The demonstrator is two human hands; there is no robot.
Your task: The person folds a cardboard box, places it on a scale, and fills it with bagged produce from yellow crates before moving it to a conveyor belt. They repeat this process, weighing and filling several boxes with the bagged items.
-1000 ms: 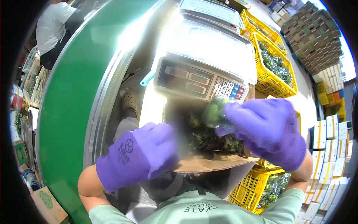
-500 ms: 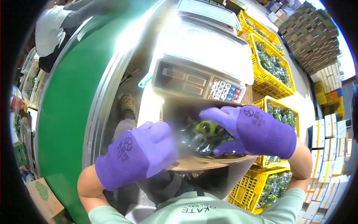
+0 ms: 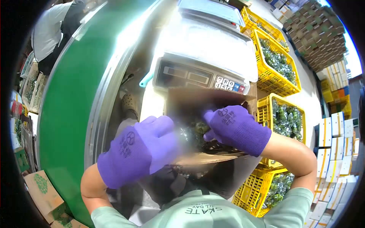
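Pressing into the cardboard box point(image 3: 213, 157) in front of the scale point(image 3: 197, 76), the right hand point(image 3: 235, 127) clenches bagged greens point(image 3: 192, 133) (blurred); the left hand point(image 3: 142, 150) grips the box's near edge

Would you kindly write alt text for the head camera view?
Two purple-gloved hands, left hand and right hand, press bagged greens into a cardboard box in front of a weighing scale. Yellow crates of greens stand to the right, a green conveyor belt to the left.
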